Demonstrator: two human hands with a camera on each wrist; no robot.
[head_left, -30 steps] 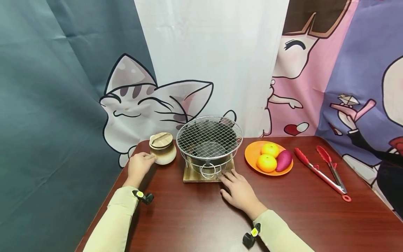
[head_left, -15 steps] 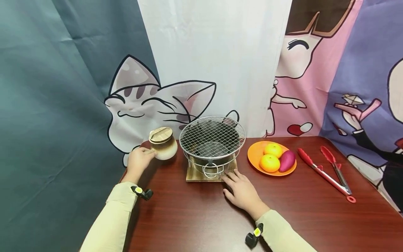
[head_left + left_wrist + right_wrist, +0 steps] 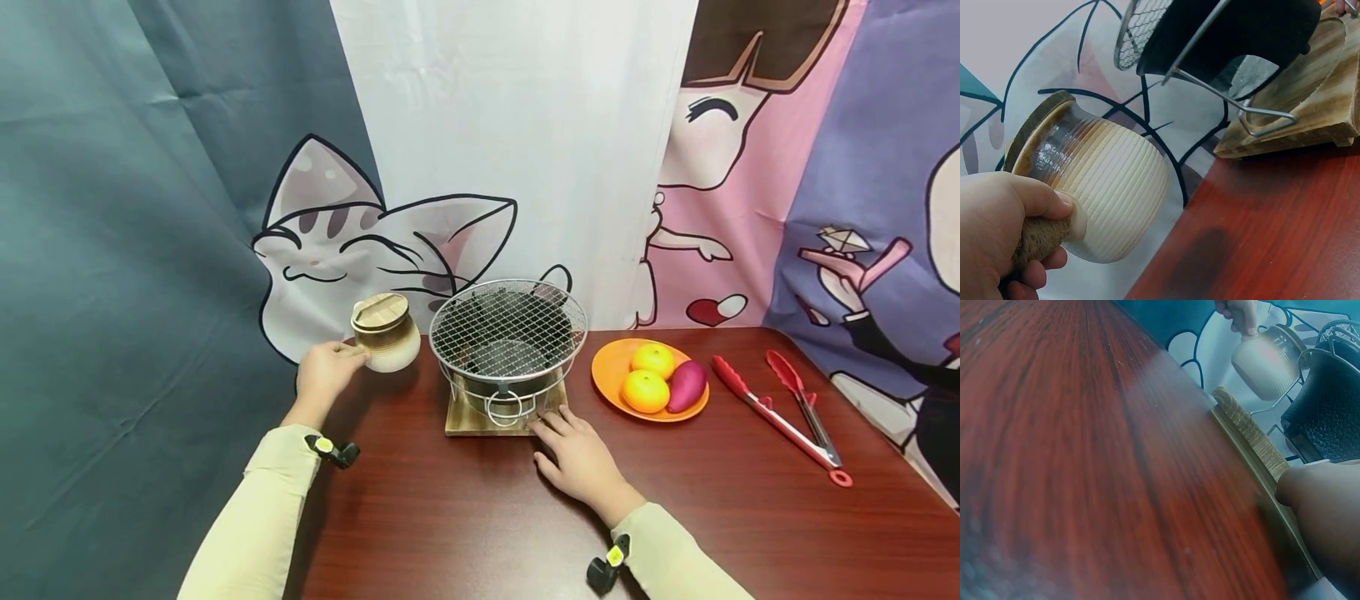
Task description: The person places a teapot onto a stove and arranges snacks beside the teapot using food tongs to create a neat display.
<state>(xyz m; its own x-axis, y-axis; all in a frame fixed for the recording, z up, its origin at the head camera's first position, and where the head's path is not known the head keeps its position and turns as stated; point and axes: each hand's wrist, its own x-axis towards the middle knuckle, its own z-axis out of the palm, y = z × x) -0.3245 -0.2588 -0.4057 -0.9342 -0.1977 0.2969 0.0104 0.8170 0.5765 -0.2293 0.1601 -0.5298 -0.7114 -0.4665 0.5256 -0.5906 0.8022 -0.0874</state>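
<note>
Left wrist: left grip [image 3: 1000, 219] clasps the handle [image 3: 1040, 240] of a ribbed pot [image 3: 1119, 184], glossy brown above cream, left of the grill [image 3: 1272, 34]. Right grip [image 3: 581, 460] lies, fingers extended, at the grill's front.

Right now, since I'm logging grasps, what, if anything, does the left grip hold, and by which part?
A ribbed cream-and-brown ceramic pot, held by its rough brown side handle.
</note>
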